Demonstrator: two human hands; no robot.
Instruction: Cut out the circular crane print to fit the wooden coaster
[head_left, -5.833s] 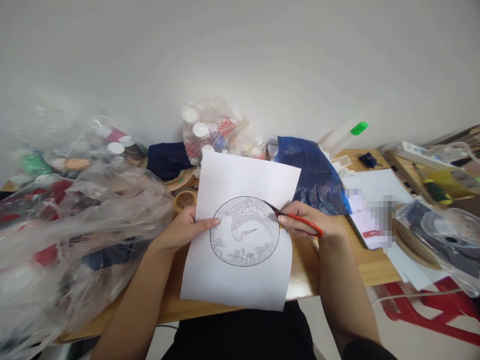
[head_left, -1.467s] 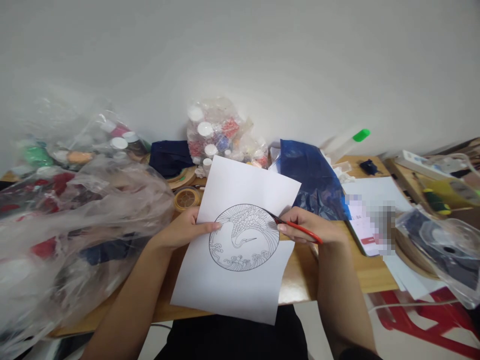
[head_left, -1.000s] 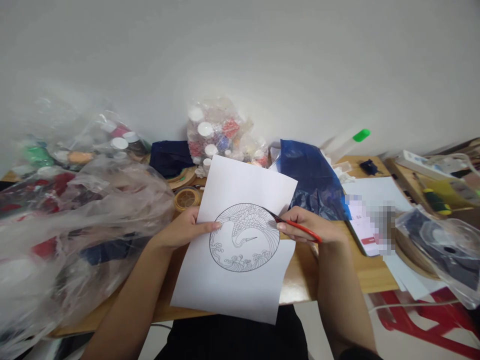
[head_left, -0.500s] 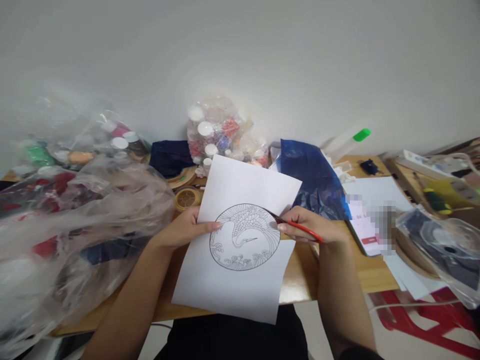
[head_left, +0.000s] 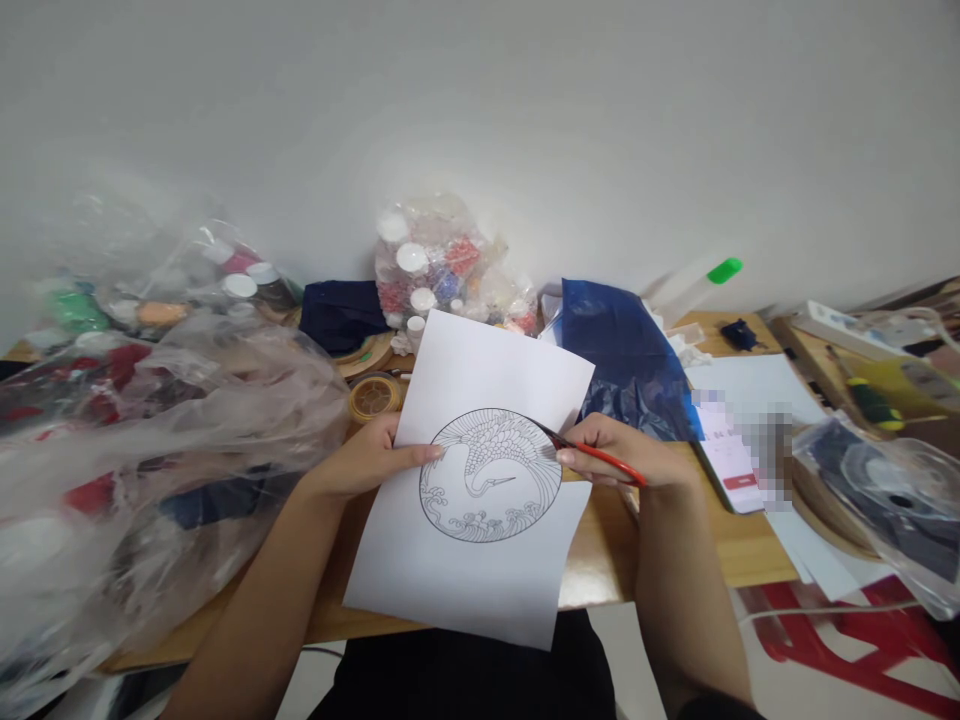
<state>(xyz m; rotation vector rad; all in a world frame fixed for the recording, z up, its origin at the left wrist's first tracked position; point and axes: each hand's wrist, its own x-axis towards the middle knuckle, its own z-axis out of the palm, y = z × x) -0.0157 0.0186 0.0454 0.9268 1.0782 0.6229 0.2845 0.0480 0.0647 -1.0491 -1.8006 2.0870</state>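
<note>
A white sheet of paper (head_left: 457,585) is held up over the table's front edge. It bears a round black line drawing of a crane above waves. My left hand (head_left: 379,455) pinches its left side, thumb on top at the circle's edge and fingers behind. On the right, my right hand (head_left: 611,450) is closed round red-handled scissors (head_left: 611,464). Their dark blades lie in a cut at the circle's upper right outline. Below the blades, the paper's right edge is cut open. The fingers under the handles are partly hidden.
Clear plastic bags (head_left: 255,400) spread over the table's left. A bag of white-capped jars (head_left: 439,265) stands against the wall. A gold tape roll (head_left: 373,396), a blue plastic sheet (head_left: 619,340), a phone (head_left: 727,455) and a bagged spool (head_left: 892,500) lie around. A red stool (head_left: 847,650) is below right.
The paper's upper right corner has shifted slightly left and down. Both hands and the scissors stay almost in place, with the blades still at the circle's upper right edge.
</note>
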